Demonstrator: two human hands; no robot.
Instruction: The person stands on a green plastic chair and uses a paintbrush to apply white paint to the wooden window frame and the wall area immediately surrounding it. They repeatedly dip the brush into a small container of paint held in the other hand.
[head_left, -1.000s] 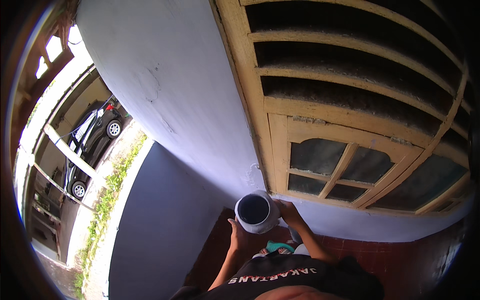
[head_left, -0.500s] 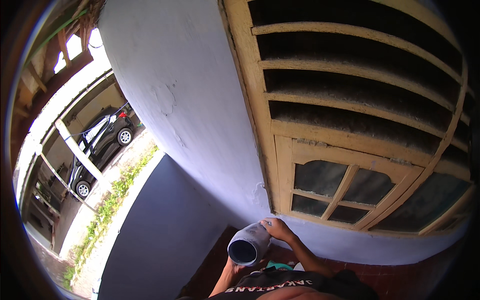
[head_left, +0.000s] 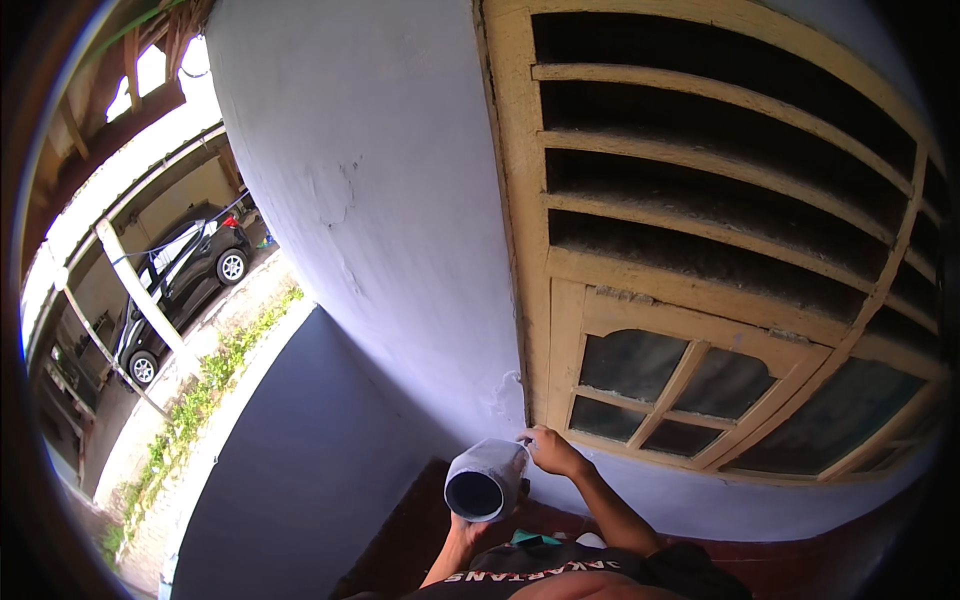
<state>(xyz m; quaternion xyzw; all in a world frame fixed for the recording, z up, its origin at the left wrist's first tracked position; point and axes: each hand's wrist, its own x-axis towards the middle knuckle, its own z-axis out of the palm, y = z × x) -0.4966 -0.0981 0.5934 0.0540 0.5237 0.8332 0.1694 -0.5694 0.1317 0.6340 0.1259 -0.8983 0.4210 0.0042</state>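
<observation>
A pale grey, jar-shaped pot (head_left: 492, 459) is tilted in front of my body, its round dark mouth facing me. My left hand (head_left: 467, 526) grips it from below; the pot hides most of those fingers. Beside the pot's far right edge is my right hand (head_left: 550, 450), with its fingers bent in and pressed together. Whatever the right fingertips may hold is too small to make out. Behind the hands, a teal and white item (head_left: 540, 537) shows partly next to my dark shirt.
A pale wall (head_left: 370, 180) rises ahead, its paint peeling in patches. Right of it stands a yellowish wooden window frame (head_left: 640, 310) with slats and panes. A low grey wall (head_left: 290, 450) runs along the left. Outside are plants (head_left: 215, 370) and a parked dark car (head_left: 190, 265).
The pot has shifted slightly left and tipped. My right hand has slid from its side to its far right edge. The view has turned a little.
</observation>
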